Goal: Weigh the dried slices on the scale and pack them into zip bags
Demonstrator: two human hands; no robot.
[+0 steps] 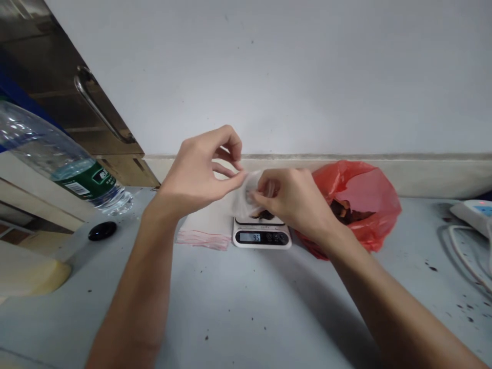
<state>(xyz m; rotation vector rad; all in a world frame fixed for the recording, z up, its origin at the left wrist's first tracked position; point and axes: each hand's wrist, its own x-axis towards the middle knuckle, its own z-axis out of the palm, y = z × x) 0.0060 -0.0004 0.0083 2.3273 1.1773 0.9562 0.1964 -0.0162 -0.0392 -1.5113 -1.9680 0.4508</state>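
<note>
A small clear plastic bag [244, 201] hangs over a white digital kitchen scale [262, 245], slightly blurred. My left hand [200, 171] pinches its upper left edge between thumb and fingertip. My right hand [294, 197] is closed at the bag's right side, fingers curled against the film. Dark brown dried pieces [265, 215] show on the scale below my right hand, partly hidden by it and the bag. The scale's lit display seems to read 9.5. Left of the scale lies a stack of clear zip bags [202, 237] with red seal lines.
A red plastic bag [378, 220] holding brown dried pieces [348, 211] stands open right of the scale. At left are a tilted water bottle [86, 177] and a black oval object [102, 230]. A white device [472, 212] with a cable sits far right. A wall rises behind.
</note>
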